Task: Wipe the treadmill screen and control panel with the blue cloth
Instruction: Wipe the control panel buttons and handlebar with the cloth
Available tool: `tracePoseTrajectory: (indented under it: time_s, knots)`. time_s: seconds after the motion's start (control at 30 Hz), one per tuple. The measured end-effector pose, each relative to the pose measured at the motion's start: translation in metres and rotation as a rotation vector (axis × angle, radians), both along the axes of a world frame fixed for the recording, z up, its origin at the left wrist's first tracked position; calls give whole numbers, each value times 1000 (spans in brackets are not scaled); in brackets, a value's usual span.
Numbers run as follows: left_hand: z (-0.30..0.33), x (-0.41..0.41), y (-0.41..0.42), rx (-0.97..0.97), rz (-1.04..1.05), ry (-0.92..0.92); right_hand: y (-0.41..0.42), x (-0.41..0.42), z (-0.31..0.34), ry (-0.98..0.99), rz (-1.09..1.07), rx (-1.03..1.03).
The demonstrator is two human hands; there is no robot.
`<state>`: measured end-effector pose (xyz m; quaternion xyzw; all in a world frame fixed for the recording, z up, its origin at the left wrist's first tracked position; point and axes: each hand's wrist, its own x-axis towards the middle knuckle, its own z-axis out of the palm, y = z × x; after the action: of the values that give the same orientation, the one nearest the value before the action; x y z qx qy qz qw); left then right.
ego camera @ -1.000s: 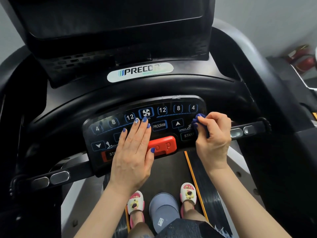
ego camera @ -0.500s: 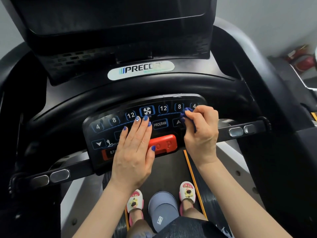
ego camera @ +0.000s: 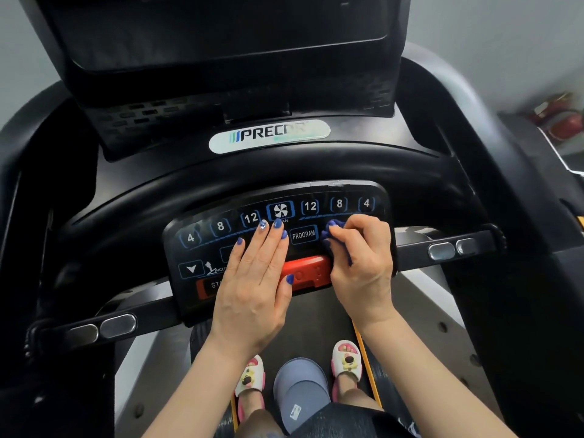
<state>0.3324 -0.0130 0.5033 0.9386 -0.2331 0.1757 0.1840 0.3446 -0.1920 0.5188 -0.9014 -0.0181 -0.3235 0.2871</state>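
On the glossy black treadmill control panel [ego camera: 319, 192], the flat, straight-fingered left hand [ego camera: 256, 279] braces while the right hand [ego camera: 363, 260] pinches the bunched blue cloth [ego camera: 331, 235] against the keys.

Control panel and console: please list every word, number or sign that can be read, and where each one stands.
"PRECOR": silver badge under the screen.
"4", "8", "12", "12", "8", "4": top row of the control panel.
Fan sign, "AN" below: middle key.
"PROGRAM": key.
"INCL", cut off: beside the down arrow.
"ST", cut off: red bar.
Cap label: too small.
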Motion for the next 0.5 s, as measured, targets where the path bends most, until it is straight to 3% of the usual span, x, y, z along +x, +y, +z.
tracePoseTrajectory:
  time_s: [0.5]
  knots:
    - [9,1,7,53,-46,35,26,19,10,-6,36,-43]
